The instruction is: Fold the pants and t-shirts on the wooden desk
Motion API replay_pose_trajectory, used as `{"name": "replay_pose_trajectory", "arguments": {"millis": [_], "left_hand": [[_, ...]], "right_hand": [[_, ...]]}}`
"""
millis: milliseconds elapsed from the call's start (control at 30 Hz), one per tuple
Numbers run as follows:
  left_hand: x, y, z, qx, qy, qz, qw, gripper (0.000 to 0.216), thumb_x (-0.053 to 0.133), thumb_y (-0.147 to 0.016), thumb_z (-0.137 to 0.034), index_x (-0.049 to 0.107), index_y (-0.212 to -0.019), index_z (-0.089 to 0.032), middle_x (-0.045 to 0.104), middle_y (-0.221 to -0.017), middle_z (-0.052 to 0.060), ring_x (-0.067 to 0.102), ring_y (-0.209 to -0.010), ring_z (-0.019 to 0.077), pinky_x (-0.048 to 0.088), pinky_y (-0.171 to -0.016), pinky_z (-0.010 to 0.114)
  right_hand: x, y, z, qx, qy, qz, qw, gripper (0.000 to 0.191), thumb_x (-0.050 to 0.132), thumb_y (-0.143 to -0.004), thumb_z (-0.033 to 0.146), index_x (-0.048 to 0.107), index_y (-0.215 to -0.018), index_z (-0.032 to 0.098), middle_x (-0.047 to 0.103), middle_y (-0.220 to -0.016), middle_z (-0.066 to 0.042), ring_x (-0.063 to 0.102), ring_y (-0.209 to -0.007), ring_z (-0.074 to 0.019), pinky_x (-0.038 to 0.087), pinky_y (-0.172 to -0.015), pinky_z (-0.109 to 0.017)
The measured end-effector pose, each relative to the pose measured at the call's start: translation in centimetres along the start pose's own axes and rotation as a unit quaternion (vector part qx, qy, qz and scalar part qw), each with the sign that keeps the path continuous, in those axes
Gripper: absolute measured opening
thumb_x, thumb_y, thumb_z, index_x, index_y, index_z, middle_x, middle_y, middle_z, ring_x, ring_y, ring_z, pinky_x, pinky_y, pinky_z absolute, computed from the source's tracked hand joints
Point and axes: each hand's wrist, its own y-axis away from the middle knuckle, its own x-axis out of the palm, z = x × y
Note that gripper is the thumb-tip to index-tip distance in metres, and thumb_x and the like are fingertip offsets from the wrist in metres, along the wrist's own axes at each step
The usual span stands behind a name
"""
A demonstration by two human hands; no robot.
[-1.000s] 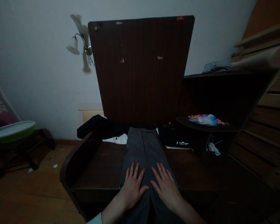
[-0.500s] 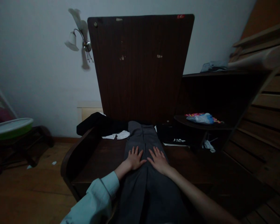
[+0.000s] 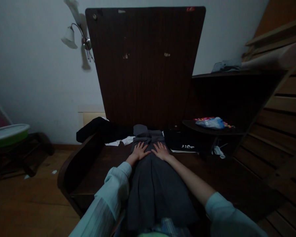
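On the dark wooden table (image 3: 207, 177), the left hand (image 3: 139, 152) and right hand (image 3: 160, 151) are lying flat, fingers spread, pressing side by side on grey trousers (image 3: 153, 184) near a bunched far end.

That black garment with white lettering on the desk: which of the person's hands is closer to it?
Right. The right hand lies flat on the grey trousers just beside the black garment; the left hand lies farther away.

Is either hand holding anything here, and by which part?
Nothing is gripped: left hand and right hand lie flat, palms down, on the grey garment near its far end.
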Motion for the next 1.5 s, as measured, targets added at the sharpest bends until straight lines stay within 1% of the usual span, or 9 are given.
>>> {"name": "replay_pose_trajectory", "arguments": {"millis": [133,233,333,433,567,667,933,1233,1500], "left_hand": [[-1.1,-0.8,0.2,0.02,-0.009,-0.028,0.999,0.044,0.048,-0.078,-0.041,0.049,-0.117,-0.019,0.038,-0.133,0.012,0.025,-0.126,0.0298,0.02,-0.101,0.045],[-2.0,0.0,-0.5,0.044,-0.013,-0.049,0.998,0.038,0.048,-0.078,-0.029,0.049,-0.114,-0.017,0.042,-0.128,0.012,0.032,-0.121,0.0255,0.023,-0.101,0.038],[-2.4,2.7,-1.3,0.061,-0.012,-0.043,0.997,0.029,0.047,-0.078,-0.022,0.053,-0.106,-0.017,0.05,-0.115,0.011,0.044,-0.11,0.0222,0.032,-0.095,0.033],[-2.1,6.6,-1.7,0.088,-0.015,-0.012,0.996,0.026,0.045,-0.08,-0.023,0.055,-0.104,-0.017,0.053,-0.109,0.01,0.049,-0.103,0.0204,0.037,-0.091,0.031],[-1.4,10.5,-2.1,0.089,-0.041,0.008,0.995,0.041,0.037,-0.085,-0.037,0.044,-0.121,-0.018,0.04,-0.131,0.011,0.032,-0.122,0.0237,0.026,-0.1,0.04],[-1.3,11.4,-2.5,0.073,-0.065,0.047,0.994,0.058,0.03,-0.084,-0.051,0.034,-0.129,-0.016,0.026,-0.14,0.014,0.018,-0.129,0.0276,0.019,-0.101,0.047],[-1.9,9.3,-2.3,0.059,-0.076,0.093,0.991,0.072,0.024,-0.08,-0.061,0.025,-0.134,-0.014,0.017,-0.142,0.015,0.009,-0.131,0.0278,0.015,-0.102,0.047],[-1.2,3.2,-0.1,0.05,-0.086,0.056,0.993,0.065,0.028,-0.082,-0.056,0.029,-0.132,-0.014,0.021,-0.141,0.013,0.013,-0.131,0.0256,0.016,-0.103,0.045],[-1.4,1.1,0.4,0.048,-0.062,0.008,0.997,0.054,0.032,-0.085,-0.044,0.037,-0.127,-0.01,0.032,-0.137,0.014,0.024,-0.128,0.0242,0.022,-0.101,0.042]], "right_hand": [[-0.6,-1.3,-0.2,-0.01,-0.02,-0.017,1.0,0.058,0.029,-0.085,0.049,0.032,-0.131,0.014,0.024,-0.14,-0.015,0.016,-0.13,-0.0241,0.015,-0.102,-0.04],[-1.2,-0.7,-0.6,-0.044,-0.06,-0.051,0.996,0.046,0.04,-0.084,0.036,0.044,-0.123,0.014,0.037,-0.134,-0.014,0.029,-0.125,-0.0212,0.022,-0.1,-0.036],[-1.4,1.6,-1.4,-0.086,-0.119,-0.075,0.986,0.032,0.045,-0.08,0.022,0.055,-0.11,0.014,0.053,-0.119,-0.01,0.045,-0.112,-0.0178,0.031,-0.095,-0.031],[-1.1,5.2,-2.0,-0.118,-0.139,-0.079,0.98,0.03,0.04,-0.08,0.014,0.06,-0.102,0.017,0.06,-0.107,-0.007,0.051,-0.104,-0.0166,0.034,-0.093,-0.03],[-0.5,9.3,-1.6,-0.133,-0.105,-0.041,0.985,0.037,0.039,-0.081,0.023,0.053,-0.115,0.015,0.049,-0.125,-0.01,0.04,-0.117,-0.0189,0.028,-0.099,-0.033],[-0.2,10.7,-1.0,-0.117,-0.072,-0.001,0.991,0.049,0.035,-0.084,0.036,0.04,-0.127,0.014,0.031,-0.138,-0.011,0.024,-0.128,-0.0206,0.019,-0.103,-0.038],[-0.2,9.1,-0.5,-0.108,-0.002,0.013,0.994,0.058,0.021,-0.086,0.049,0.028,-0.134,0.017,0.017,-0.143,-0.011,0.011,-0.131,-0.0216,0.01,-0.104,-0.042],[-0.9,3.0,-1.1,-0.077,0.01,0.025,0.997,0.057,0.02,-0.086,0.047,0.025,-0.134,0.017,0.015,-0.143,-0.01,0.01,-0.131,-0.0204,0.011,-0.104,-0.043],[-0.6,0.5,-1.3,-0.058,-0.033,0.005,0.998,0.055,0.028,-0.086,0.045,0.029,-0.133,0.018,0.019,-0.142,-0.009,0.015,-0.131,-0.0216,0.013,-0.103,-0.044]]}}
